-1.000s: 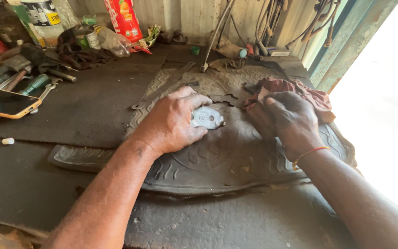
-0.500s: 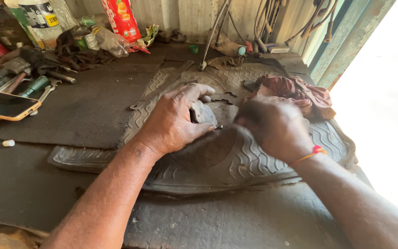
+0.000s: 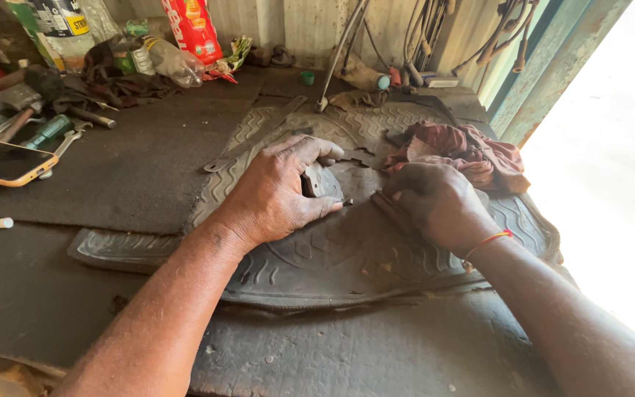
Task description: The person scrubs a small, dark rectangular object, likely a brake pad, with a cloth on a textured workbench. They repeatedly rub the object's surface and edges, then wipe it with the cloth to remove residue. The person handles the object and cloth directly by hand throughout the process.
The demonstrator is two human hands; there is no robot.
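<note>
left hand (image 3: 277,192) grip clamps one small flat metal piece (image 3: 320,181), at the middle of the ribbed rubber mat (image 3: 332,257) on the worktop | right hand (image 3: 435,202) just right of piece, curled, probably pinching the mat; cannot tell | left nearer | counts: one piece, one mat, one red rag (image 3: 472,151) behind right hand, one phone (image 3: 1,163) far left of mat
</note>
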